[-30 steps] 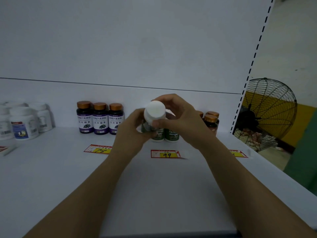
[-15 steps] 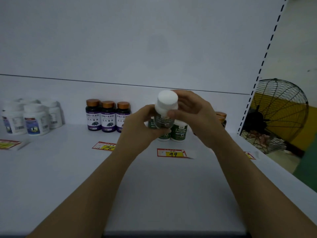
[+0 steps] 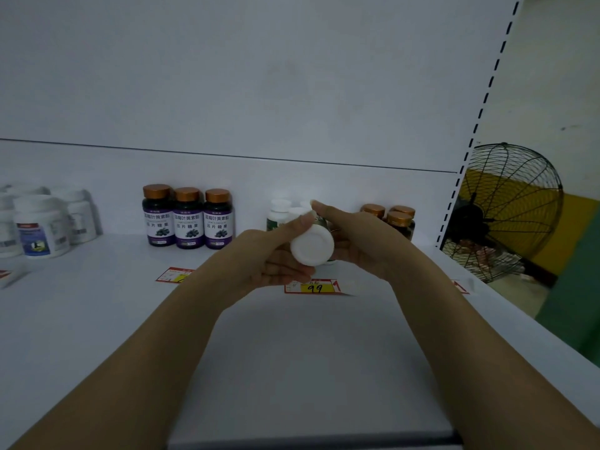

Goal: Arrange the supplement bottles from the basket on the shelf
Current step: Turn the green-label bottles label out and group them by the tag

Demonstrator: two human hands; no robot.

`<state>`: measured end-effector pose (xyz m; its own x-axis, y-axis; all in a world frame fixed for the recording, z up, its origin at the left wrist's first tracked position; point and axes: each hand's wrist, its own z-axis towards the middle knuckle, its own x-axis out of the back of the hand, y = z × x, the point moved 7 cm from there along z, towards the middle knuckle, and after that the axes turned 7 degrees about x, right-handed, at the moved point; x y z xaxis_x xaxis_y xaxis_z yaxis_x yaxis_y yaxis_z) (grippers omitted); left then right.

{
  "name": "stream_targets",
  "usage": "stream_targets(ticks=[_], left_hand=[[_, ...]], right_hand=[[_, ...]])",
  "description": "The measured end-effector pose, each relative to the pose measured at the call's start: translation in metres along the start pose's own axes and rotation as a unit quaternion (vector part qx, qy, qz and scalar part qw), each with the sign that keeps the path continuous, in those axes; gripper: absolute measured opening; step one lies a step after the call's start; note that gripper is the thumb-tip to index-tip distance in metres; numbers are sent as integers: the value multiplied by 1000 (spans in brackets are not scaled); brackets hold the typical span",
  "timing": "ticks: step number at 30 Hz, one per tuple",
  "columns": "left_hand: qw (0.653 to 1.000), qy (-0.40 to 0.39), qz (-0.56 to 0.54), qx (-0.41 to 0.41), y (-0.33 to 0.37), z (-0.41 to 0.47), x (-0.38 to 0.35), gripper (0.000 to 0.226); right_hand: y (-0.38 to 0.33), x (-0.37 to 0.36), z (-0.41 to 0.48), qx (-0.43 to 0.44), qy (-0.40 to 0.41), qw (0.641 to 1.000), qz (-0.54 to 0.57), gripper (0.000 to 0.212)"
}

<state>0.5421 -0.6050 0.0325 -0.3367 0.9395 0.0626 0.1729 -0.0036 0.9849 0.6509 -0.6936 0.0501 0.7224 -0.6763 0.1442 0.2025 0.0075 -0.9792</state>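
Both hands hold one white-capped supplement bottle (image 3: 312,245) above the white shelf (image 3: 292,352), tipped so its cap faces me. My left hand (image 3: 269,254) grips it from the left with the thumb on top. My right hand (image 3: 360,241) holds its body from the right. Behind them stand more white-capped green-label bottles (image 3: 278,215), partly hidden. The basket is out of view.
Three purple-label bottles with copper caps (image 3: 188,219) stand at the back left. White tubs (image 3: 42,225) are at the far left, amber bottles (image 3: 399,219) at the back right. Price tags (image 3: 316,287) lie on the shelf. A black cage fan (image 3: 509,212) stands beyond the shelf's right end.
The bottle was upright in both hands; it has tipped forward so its cap now points at me, and it sits slightly lower.
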Motion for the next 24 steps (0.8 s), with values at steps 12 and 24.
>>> stream_targets(ticks=[12,24], left_hand=[[954,126,209,-173,13,0,6,48],[903,160,343,-204,4,4,1,60]], right_hand=[[-44,1,-18,206,-41,973,-99,36],[-86,-3,-10,167,-19,853,-494,39]])
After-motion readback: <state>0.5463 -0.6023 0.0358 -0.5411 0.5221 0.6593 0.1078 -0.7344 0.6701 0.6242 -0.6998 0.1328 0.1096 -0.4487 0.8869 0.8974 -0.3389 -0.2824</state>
